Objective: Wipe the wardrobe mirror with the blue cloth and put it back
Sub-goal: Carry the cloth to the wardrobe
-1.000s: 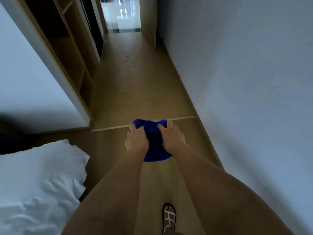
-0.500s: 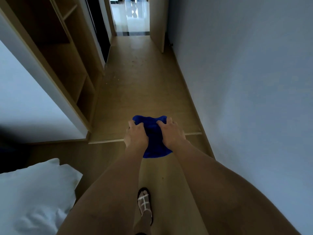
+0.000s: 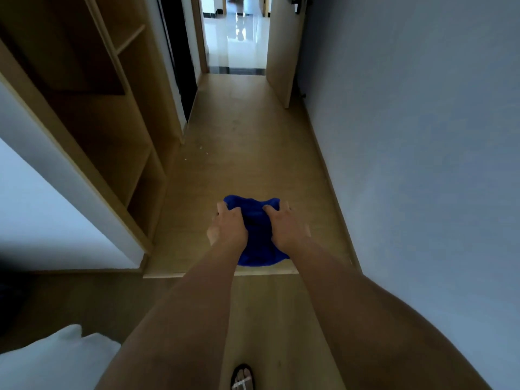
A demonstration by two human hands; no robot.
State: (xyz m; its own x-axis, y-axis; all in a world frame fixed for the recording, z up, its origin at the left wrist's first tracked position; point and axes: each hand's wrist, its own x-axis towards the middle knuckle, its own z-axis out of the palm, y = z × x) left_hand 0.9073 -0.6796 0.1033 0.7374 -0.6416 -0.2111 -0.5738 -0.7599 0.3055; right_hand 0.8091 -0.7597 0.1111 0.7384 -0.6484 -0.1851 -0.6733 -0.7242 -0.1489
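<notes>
Both hands hold a bunched blue cloth out in front of the body, above a wooden hallway floor.

The deep blue, soft-looking cloth (image 3: 257,235) is crumpled into a rounded wad with dark folds down its middle; its upper edge bulges past the fingertips and its lower edge hangs in a curve below the wrists. The left hand (image 3: 228,226) grips the cloth's left side with curled fingers, and the right hand (image 3: 284,227) grips its right side the same way, so the cloth sits between the two, held in the air. Left of the hands stands an open light-wood wardrobe with bare shelves (image 3: 112,130). Right of them runs a plain pale wall (image 3: 422,136). Ahead of the fingertips the tan wooden floor (image 3: 239,153) leads to an open doorway (image 3: 236,38). Below the forearms, a foot in a strappy sandal (image 3: 242,378) shows, with white bedding (image 3: 50,361) at the lower left.
</notes>
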